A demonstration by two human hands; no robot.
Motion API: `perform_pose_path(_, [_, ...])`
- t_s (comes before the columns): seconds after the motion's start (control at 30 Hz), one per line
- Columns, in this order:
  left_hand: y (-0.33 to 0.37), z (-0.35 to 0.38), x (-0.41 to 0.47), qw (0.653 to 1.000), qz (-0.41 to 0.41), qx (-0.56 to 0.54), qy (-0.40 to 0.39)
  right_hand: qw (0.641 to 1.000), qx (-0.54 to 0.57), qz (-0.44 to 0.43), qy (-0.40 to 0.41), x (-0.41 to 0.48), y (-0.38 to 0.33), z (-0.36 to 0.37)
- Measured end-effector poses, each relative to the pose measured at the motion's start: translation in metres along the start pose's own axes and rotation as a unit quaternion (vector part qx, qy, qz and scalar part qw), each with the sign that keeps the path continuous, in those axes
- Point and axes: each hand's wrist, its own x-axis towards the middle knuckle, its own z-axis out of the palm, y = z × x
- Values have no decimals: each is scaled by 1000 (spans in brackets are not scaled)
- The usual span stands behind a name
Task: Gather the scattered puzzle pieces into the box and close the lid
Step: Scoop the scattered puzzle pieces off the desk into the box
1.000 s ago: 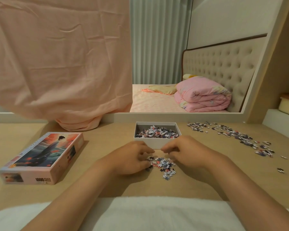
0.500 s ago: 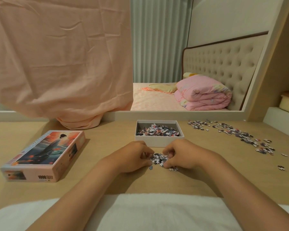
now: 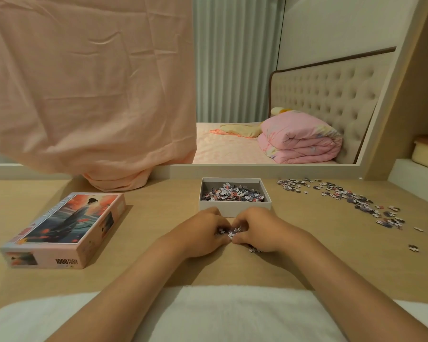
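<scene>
Open box (image 3: 234,208) sits mid-table (image 3: 158,211), partly filled with pieces. Just in front of it, left hand (image 3: 203,233) and right hand (image 3: 258,230) are cupped together, fingers curled in around a small clump of pieces (image 3: 230,233). A few strays peek from under the right hand. Scattered pieces (image 3: 351,197) lie right of the box; the lid (image 3: 64,227) lies well to its left.
</scene>
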Motion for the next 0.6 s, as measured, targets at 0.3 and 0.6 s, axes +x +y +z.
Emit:
perform_pose_path(0.3, [-2,1,5,998,-16,-18,55,999,1,1,52,0,-2,0])
perform_pose_path(0.6, [-8,1,13,981,-67,-162,77,996,16,-32,82,6,2,-3])
